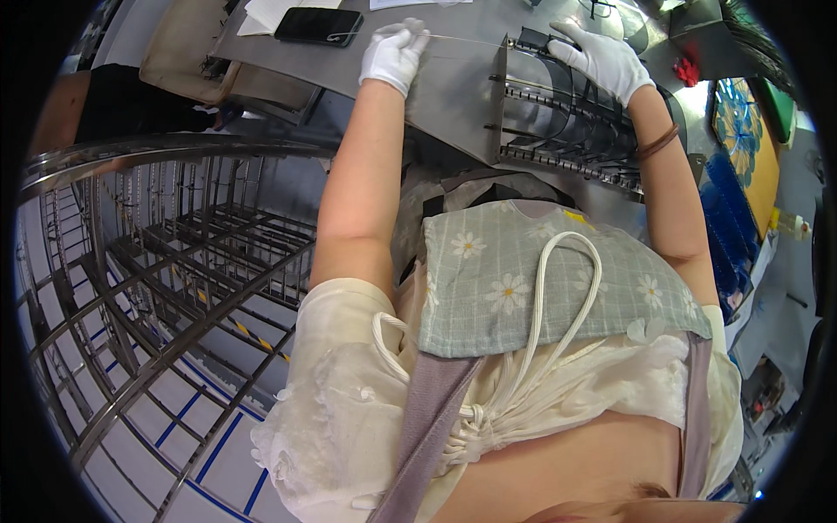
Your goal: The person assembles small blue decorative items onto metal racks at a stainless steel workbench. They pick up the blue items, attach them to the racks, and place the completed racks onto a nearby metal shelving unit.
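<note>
My left hand point(394, 57), in a white glove, is closed in a pinch around a thin metal wire point(466, 40). One end of the wire looks hooked and shows over the phone; the other runs right to the rack's left end. My right hand point(602, 63), gloved in white as well, lies over the far right part of a dark metal rack point(558, 126). Its thumb and fingers are spread apart, with nothing seen in them. The rack has notched rails and rows of thin dark curved pieces, which partly overlap and are hard to tell apart.
A black phone point(318, 27) and white papers point(261, 17) lie on the grey metal table point(453, 105). Left of me stands a metal rod cart point(200, 253), near a beige chair point(187, 52). A red item point(687, 71) and blue plastic point(728, 222) are at the right.
</note>
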`<state>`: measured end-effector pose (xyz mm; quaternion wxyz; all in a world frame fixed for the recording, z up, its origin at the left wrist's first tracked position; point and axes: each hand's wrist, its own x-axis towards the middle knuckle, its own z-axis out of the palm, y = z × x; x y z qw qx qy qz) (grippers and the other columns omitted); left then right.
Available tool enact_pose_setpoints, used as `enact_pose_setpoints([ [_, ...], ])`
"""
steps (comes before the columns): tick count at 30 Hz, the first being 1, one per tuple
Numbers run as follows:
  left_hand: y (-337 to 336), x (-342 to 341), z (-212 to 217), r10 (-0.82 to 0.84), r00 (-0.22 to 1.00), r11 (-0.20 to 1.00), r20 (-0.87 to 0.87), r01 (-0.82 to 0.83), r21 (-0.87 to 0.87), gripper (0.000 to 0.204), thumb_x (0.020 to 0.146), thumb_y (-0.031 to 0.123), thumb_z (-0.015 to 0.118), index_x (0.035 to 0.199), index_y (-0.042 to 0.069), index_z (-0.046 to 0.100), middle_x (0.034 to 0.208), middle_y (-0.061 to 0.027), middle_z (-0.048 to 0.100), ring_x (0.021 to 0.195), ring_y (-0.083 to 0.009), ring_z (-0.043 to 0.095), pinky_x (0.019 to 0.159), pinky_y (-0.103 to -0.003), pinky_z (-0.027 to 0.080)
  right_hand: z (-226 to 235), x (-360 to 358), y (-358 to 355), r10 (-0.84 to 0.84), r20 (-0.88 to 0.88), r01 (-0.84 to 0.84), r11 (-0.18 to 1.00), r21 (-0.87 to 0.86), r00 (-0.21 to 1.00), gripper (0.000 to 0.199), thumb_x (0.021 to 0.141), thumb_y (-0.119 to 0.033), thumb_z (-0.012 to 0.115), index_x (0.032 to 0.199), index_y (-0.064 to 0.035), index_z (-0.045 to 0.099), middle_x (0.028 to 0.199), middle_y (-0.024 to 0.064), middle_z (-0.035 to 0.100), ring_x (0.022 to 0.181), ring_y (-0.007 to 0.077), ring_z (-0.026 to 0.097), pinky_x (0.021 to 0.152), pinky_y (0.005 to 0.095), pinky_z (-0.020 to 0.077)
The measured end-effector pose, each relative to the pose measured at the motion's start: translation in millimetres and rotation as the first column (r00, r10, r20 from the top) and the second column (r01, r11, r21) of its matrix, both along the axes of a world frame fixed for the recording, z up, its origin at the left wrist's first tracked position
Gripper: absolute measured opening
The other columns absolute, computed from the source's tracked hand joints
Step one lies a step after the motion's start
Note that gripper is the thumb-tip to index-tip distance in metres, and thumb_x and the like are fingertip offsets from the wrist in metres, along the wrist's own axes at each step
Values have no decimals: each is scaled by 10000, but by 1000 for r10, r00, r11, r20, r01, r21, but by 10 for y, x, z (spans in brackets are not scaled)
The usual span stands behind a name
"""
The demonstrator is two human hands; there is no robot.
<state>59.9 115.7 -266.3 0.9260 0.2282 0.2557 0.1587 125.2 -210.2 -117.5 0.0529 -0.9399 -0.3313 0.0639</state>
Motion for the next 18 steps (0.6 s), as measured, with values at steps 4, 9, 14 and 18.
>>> enact_pose_setpoints([
  [4, -281, 20, 132, -17, 1000, 999, -3, 17, 37, 197, 983, -148, 476, 1104, 5, 502, 1219, -219, 597, 1125, -397, 650, 1040, -556, 558, -10, 6, -8, 3, -7, -3, 1000, -13, 1000, 875, 938, -841, 354, 1469, -181, 575, 1167, 214, 738, 1140, 417, 678, 1010, 472, 516],
  [9, -507, 49, 183, 83, 989, 996, -125, -87, -26, 224, 1004, -114, 485, 1173, 28, 450, 1237, -208, 582, 1108, -363, 667, 1025, -530, 571, -52, 23, -27, 17, 13, -17, 1000, 17, 1000, 899, 934, -855, 329, 1462, -173, 583, 1207, 220, 725, 1166, 409, 669, 1022, 465, 514],
  [14, -541, 61, 171, 90, 987, 995, -134, -83, 53, 201, 1001, -121, 473, 1133, 30, 460, 1177, -199, 608, 1090, -353, 675, 1013, -529, 582, -45, 11, -29, 21, 29, -22, 999, 23, 999, 892, 935, -851, 338, 1452, -171, 592, 1172, 220, 736, 1145, 402, 680, 1012, 454, 518],
  [18, -521, 64, 159, 24, 990, 999, -139, -21, 27, 173, 987, -100, 518, 1084, 37, 474, 1090, -185, 639, 1012, -340, 697, 982, -521, 597, 14, -1, -40, 1, -11, -1, 999, -44, 1000, 749, 1002, -749, 362, 1468, -198, 565, 1268, 232, 693, 1200, 422, 640, 1025, 462, 496],
])
